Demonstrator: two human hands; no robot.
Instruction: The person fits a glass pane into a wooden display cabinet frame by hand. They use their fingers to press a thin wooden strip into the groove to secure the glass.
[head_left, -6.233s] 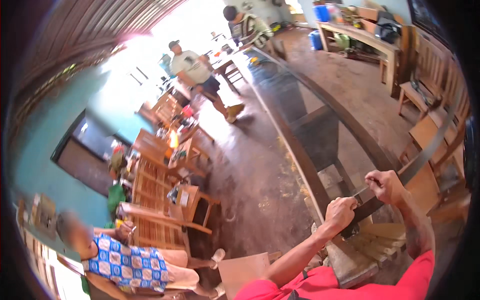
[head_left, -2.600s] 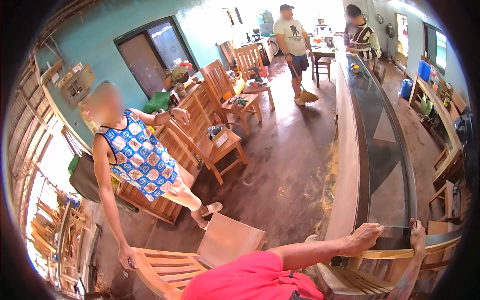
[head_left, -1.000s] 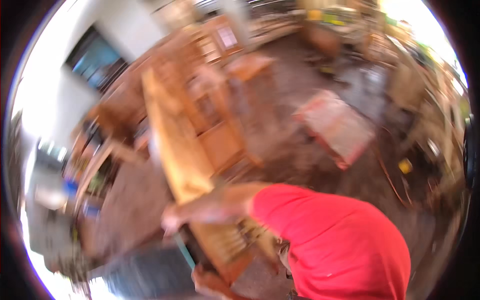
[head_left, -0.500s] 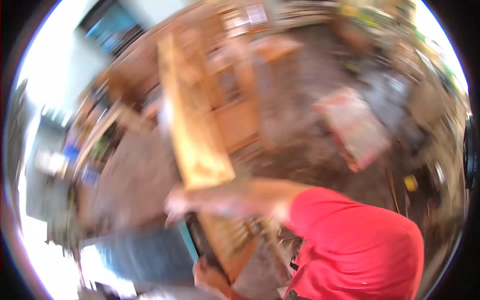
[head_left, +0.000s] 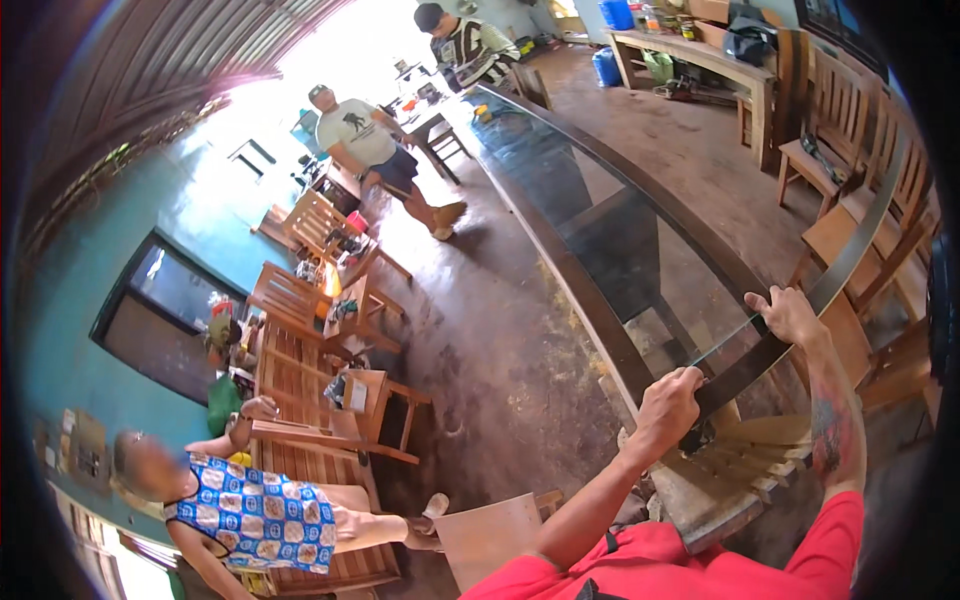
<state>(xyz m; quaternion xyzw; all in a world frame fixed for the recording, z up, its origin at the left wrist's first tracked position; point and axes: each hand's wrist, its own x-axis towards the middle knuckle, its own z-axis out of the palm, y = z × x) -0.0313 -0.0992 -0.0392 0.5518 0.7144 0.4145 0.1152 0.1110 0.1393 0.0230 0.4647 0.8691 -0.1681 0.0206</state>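
A long glass pane [head_left: 590, 215] lies along a dark wooden frame [head_left: 600, 330] that stretches away from me. Its near edge shows as a thin teal line between my hands. My left hand [head_left: 668, 412] is closed at the left end of that edge, fingers curled under. At the right end my right hand [head_left: 790, 316] grips the edge, its thumb lifted. Beneath my hands passes a dark strip [head_left: 850, 255] that runs on to the right. Slatted pale wood [head_left: 745, 465] sits just below the near end.
A person [head_left: 470, 50] stands at the frame's far end, another [head_left: 365, 145] walks left of it. On the left, a person in a blue patterned top [head_left: 260, 510] is by a wooden bench [head_left: 330, 570]. Wooden chairs [head_left: 835, 120] line the right, near a workbench [head_left: 690, 60].
My view has swung from a blurred scene with an arm reaching across a pale wooden board. Both my hands now hold the glass pane's near edge.
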